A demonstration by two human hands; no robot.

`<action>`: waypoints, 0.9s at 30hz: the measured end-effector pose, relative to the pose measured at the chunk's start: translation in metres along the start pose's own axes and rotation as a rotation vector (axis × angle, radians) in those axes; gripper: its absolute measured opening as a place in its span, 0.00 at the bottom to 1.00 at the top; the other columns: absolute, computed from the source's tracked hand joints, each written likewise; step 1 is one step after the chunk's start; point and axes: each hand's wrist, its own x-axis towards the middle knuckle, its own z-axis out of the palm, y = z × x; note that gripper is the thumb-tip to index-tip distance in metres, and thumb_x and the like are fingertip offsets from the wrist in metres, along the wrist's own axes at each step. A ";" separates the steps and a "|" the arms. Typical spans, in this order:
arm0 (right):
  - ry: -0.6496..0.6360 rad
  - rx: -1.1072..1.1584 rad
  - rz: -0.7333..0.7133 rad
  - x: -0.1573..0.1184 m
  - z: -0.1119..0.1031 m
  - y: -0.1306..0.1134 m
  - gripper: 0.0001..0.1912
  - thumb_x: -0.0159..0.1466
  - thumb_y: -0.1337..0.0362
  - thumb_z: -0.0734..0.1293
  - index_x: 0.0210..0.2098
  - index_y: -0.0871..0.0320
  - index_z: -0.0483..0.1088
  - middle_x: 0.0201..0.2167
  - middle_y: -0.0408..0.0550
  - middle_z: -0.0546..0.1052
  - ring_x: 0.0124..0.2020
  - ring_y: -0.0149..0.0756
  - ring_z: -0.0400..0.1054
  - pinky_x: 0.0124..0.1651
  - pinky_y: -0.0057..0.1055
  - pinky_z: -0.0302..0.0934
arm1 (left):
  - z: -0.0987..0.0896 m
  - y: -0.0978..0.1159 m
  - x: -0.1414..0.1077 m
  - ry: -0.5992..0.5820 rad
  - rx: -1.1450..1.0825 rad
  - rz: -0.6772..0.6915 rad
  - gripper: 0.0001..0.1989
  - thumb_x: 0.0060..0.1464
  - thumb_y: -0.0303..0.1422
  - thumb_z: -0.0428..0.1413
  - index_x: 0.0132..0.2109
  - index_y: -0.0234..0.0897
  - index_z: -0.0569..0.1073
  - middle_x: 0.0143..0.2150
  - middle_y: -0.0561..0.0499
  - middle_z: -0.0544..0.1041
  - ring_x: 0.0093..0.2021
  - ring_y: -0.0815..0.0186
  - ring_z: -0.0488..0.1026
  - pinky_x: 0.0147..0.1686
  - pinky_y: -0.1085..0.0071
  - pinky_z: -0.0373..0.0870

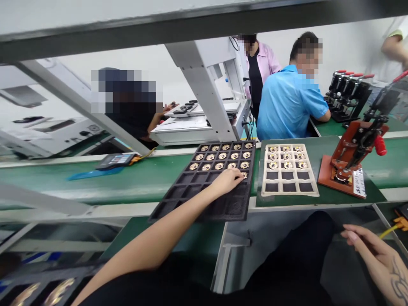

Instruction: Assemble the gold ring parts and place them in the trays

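My left hand [228, 180] reaches over the black compartment tray [231, 206], its fingers pinched on a round gold part [244, 174] at the tray's right side. Several gold parts fill the tray's far rows, while its nearer compartments hold none. To the right lies a cream tray [289, 194] with gold parts in its three far rows and two bare rows nearest me. My right hand [374, 255] hangs low at the right, over the gap by my leg, fingers loosely apart and holding nothing.
A red-brown toggle press [342, 163] stands right of the cream tray. A black device [116, 161] lies on the green bench at left. Another tray [35, 282] with gold parts is at bottom left. Metal beams cross above; several people work beyond the bench.
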 end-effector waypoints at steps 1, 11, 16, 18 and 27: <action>0.014 0.004 0.021 -0.005 -0.004 0.005 0.27 0.61 0.40 0.75 0.49 0.52 0.85 0.46 0.53 0.88 0.45 0.52 0.85 0.39 0.29 0.80 | -0.001 0.002 0.002 -0.013 0.014 0.008 0.08 0.61 0.33 0.60 0.35 0.39 0.83 0.41 0.44 0.86 0.46 0.55 0.81 0.55 0.62 0.73; 0.029 0.033 -0.020 -0.010 0.001 -0.023 0.28 0.68 0.39 0.70 0.50 0.56 0.84 0.42 0.55 0.87 0.43 0.48 0.83 0.46 0.34 0.79 | 0.047 0.121 0.120 -0.011 0.025 0.287 0.12 0.68 0.34 0.56 0.46 0.36 0.85 0.47 0.41 0.82 0.55 0.53 0.77 0.61 0.61 0.70; 0.115 -0.013 -0.010 -0.031 -0.012 -0.014 0.26 0.68 0.40 0.71 0.48 0.54 0.85 0.42 0.53 0.87 0.44 0.49 0.83 0.45 0.32 0.79 | 0.089 0.171 0.168 -0.054 0.049 0.235 0.15 0.60 0.42 0.66 0.31 0.35 0.81 0.42 0.39 0.81 0.50 0.50 0.79 0.52 0.63 0.73; 0.164 -0.029 0.035 -0.044 -0.022 -0.005 0.25 0.68 0.39 0.71 0.48 0.52 0.85 0.42 0.52 0.87 0.44 0.49 0.83 0.42 0.31 0.79 | 0.097 0.175 0.177 -0.084 0.044 0.189 0.17 0.55 0.43 0.69 0.28 0.36 0.78 0.36 0.42 0.81 0.43 0.52 0.80 0.45 0.65 0.74; 0.223 0.075 0.079 -0.062 -0.040 0.005 0.28 0.68 0.37 0.70 0.47 0.54 0.85 0.41 0.54 0.86 0.45 0.50 0.82 0.48 0.37 0.77 | 0.080 0.188 0.172 -0.058 -0.070 0.204 0.11 0.52 0.31 0.64 0.27 0.39 0.70 0.26 0.52 0.75 0.31 0.61 0.75 0.32 0.69 0.68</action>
